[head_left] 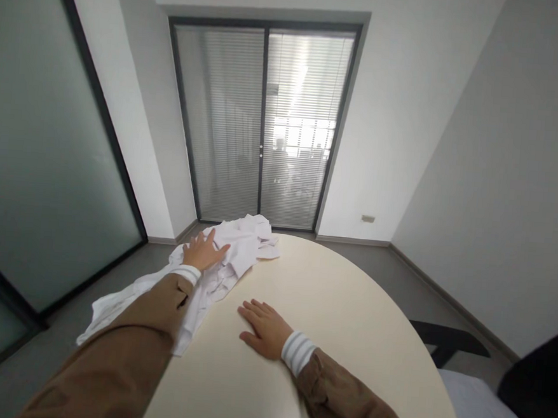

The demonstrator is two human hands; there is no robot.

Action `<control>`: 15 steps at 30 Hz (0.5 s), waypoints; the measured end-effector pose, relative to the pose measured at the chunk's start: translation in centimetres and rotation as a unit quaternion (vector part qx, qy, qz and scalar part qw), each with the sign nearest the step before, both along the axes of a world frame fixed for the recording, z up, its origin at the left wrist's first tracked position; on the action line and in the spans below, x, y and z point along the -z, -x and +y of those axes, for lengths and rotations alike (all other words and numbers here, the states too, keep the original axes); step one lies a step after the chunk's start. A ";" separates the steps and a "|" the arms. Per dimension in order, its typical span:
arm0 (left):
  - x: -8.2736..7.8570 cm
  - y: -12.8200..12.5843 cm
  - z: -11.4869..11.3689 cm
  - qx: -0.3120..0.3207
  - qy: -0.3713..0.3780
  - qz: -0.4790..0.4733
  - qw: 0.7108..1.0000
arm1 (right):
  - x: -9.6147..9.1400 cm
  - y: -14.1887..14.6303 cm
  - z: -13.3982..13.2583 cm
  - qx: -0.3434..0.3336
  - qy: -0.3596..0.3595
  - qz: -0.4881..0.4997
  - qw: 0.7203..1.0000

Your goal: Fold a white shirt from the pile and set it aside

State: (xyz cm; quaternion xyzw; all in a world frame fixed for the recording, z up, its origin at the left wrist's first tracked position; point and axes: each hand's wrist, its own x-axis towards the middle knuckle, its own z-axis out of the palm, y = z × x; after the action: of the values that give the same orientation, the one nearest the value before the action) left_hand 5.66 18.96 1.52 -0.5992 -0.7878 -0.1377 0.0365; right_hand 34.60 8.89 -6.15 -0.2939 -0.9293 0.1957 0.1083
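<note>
From my remote seat I see the crumpled white cloth heaped along the left side of the pale, rounded worktop, and on it my left hand lies palm down, fingers spread apart and gripping nothing. My right hand is palm down on the worktop just beside the cloth, thumb away from its nearly straight, close-set fingers, which hold nothing. Beyond stands a dark-framed glass door with blinds, and a black chair armrest shows at right.

left sleeve partly hides cloth
</note>
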 end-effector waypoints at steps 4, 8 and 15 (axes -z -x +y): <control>4.3 -1.4 -2.5 0.020 0.032 0.058 0.998 | 0.3 -5.7 -1.1 0.055 -0.008 0.007 0.998; 6.2 -0.1 -4.0 0.038 0.018 0.087 0.995 | 1.2 -9.5 -2.1 0.090 -0.024 0.024 0.995; 3.4 -3.5 -5.0 0.011 -0.063 0.055 0.996 | 1.1 -11.5 -1.7 0.169 -0.056 -0.003 0.984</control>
State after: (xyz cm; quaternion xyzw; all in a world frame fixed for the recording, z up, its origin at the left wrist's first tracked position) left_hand 9.16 13.95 -1.84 -0.6113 -0.7676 -0.1538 0.1160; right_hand 46.07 7.23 -7.25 -0.4411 -0.8757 0.1219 0.1537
